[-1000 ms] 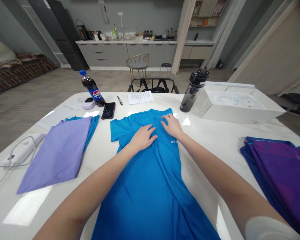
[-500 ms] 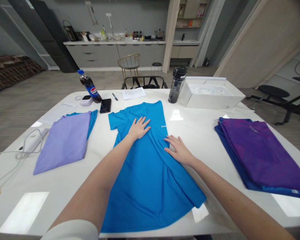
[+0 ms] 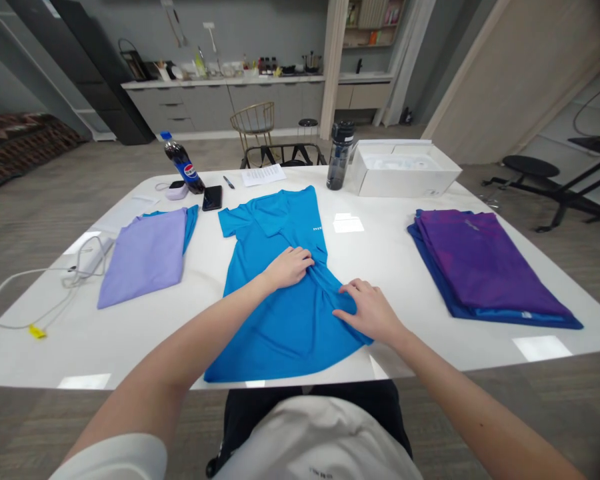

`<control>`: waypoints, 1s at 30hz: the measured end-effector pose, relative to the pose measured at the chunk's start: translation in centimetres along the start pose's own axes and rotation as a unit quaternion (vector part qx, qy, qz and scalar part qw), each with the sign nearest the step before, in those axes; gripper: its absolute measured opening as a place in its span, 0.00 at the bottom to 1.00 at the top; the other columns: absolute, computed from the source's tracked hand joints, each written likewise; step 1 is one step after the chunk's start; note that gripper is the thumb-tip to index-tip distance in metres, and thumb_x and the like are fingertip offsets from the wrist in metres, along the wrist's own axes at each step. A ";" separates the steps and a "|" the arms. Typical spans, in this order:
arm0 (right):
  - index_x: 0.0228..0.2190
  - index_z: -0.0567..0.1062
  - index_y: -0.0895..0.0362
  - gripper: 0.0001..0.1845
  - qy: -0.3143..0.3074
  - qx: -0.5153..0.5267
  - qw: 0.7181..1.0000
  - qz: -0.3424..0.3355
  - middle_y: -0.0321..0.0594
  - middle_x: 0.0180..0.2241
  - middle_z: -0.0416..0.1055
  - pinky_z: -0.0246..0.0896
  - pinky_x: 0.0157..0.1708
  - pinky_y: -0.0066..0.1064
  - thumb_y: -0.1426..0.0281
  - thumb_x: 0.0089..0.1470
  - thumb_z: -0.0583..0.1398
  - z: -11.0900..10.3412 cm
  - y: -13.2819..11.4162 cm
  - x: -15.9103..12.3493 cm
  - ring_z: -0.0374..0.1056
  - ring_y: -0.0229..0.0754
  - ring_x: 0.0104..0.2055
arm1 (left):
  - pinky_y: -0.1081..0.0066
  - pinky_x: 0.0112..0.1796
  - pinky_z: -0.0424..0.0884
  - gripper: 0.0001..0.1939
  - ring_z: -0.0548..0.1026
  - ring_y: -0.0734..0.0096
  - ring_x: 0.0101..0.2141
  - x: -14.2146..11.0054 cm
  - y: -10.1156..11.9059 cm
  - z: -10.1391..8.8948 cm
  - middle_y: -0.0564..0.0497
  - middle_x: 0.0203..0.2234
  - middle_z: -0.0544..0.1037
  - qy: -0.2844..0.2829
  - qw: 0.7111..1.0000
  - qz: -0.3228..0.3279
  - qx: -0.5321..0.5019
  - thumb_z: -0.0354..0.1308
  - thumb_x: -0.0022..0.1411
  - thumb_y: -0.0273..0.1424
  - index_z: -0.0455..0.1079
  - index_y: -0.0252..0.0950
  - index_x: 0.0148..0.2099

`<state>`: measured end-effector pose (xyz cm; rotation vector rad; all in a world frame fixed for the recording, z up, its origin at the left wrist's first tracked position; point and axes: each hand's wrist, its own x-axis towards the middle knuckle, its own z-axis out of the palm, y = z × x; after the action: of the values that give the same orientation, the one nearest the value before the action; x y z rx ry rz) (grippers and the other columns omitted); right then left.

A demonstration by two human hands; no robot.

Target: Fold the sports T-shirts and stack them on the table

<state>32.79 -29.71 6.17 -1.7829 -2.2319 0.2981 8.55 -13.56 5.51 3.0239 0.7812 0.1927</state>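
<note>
A bright blue T-shirt [image 3: 275, 307] lies half-folded lengthwise on the white table [image 3: 390, 267], collar away from me and hem near the front edge. My left hand [image 3: 291, 265] rests flat on its middle, fingers spread and pointing right. My right hand [image 3: 367, 311] lies on the shirt's right edge lower down, fingers extended and apart, with the cloth bunched into creases between the two hands. Neither hand holds anything.
A folded lilac shirt [image 3: 147, 257] over a blue one lies at the left, a purple and navy stack [image 3: 477, 267] at the right. A cola bottle [image 3: 183, 164], phone [image 3: 213, 197], pen, paper sheet, dark flask [image 3: 339, 155], white box [image 3: 405, 168] and cabled charger [image 3: 87, 260] sit around the table's edges.
Both hands have slid down the shirt toward me, the left from the chest to the middle, the right to the lower right edge. The camera has pulled back, showing the table's front edge.
</note>
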 end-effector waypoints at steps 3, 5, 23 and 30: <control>0.46 0.76 0.51 0.19 -0.014 -0.071 0.997 0.028 0.51 0.45 0.74 0.63 0.43 0.47 0.55 0.57 0.64 -0.2 -0.8 -2.9 0.71 0.58 0.45 | 0.61 0.48 0.63 0.17 0.70 0.59 0.50 -0.6 2.2 0.1 0.43 0.52 0.74 -0.001 1.000 -0.003 -0.003 0.47 0.72 0.29 0.72 0.40 0.56; 0.41 0.77 0.50 0.12 -0.031 -0.113 0.992 0.040 0.51 0.41 0.75 0.62 0.40 0.45 0.58 0.58 0.63 -0.1 -1.1 -4.6 0.72 0.57 0.42 | 0.61 0.47 0.63 0.16 0.70 0.60 0.50 -0.8 3.5 0.2 0.43 0.51 0.74 -0.005 1.000 -0.012 0.012 0.46 0.73 0.30 0.72 0.40 0.56; 0.25 0.66 0.52 0.19 -0.061 0.264 0.963 0.005 0.30 0.20 0.66 0.50 0.28 0.30 0.57 0.66 0.57 -4.1 -11.0 -3.4 0.64 0.38 0.25 | 0.55 0.55 0.59 0.20 0.68 0.57 0.56 -5.6 8.1 -1.5 0.44 0.55 0.75 0.081 0.995 -0.033 -0.056 0.53 0.63 0.23 0.75 0.43 0.53; 0.40 0.71 0.53 0.30 0.011 0.041 0.998 -0.056 0.43 0.40 0.72 0.57 0.38 0.37 0.44 0.47 0.70 0.9 -11.1 -6.5 0.68 0.50 0.40 | 0.57 0.59 0.56 0.17 0.75 0.65 0.48 -12.2 10.2 -0.7 0.48 0.44 0.81 0.092 0.989 -0.027 -0.115 0.50 0.63 0.21 0.76 0.40 0.47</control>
<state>23.58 -38.48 8.43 -1.6056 -2.2598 0.3384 2.73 -28.39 5.26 2.7926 0.7906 0.5283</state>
